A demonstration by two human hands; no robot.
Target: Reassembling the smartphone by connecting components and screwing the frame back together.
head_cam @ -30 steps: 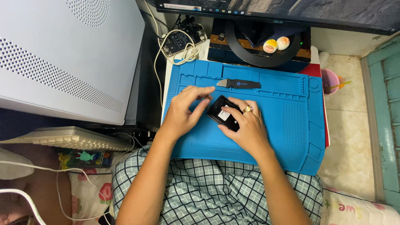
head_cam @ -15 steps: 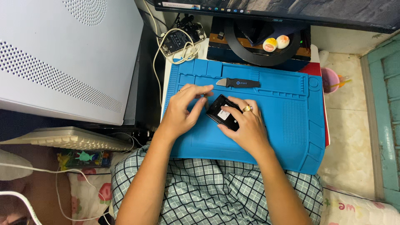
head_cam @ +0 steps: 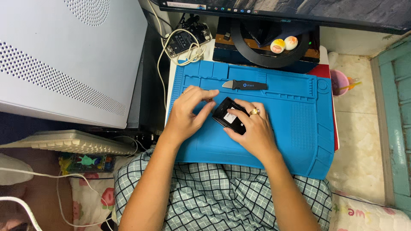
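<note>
Both hands work over a blue silicone mat (head_cam: 291, 128) that lies across the person's lap. Between them sits a small black device (head_cam: 230, 116) with a white label on its upper face, resting tilted on the mat. The right hand (head_cam: 252, 128) lies on the device's right side, its fingers curled over the edge and the thumb pressed along the near side — a gold ring shows on one finger. The left hand (head_cam: 190, 111) comes in from the other side, fingers half spread, the index finger stretched out just past the device's far corner and the thumb pointing at its left edge; whether the thumb tip actually touches the casing cannot be told. So the device is held mainly by the right hand, with the left hand closing on it from the left.

Just beyond the fingertips of both hands, a black-handled prying tool (head_cam: 245, 85) with a short metal blade lies flat on the mat, apart from the hands. Farther off, past the mat's far edge, a round black monitor stand (head_cam: 274, 55) carries two small egg-shaped figures (head_cam: 284, 43). To the left of the left hand stands a white perforated computer case (head_cam: 64, 60), and off to the right of the right hand a pink cup (head_cam: 339, 81) sits beside the mat.
</note>
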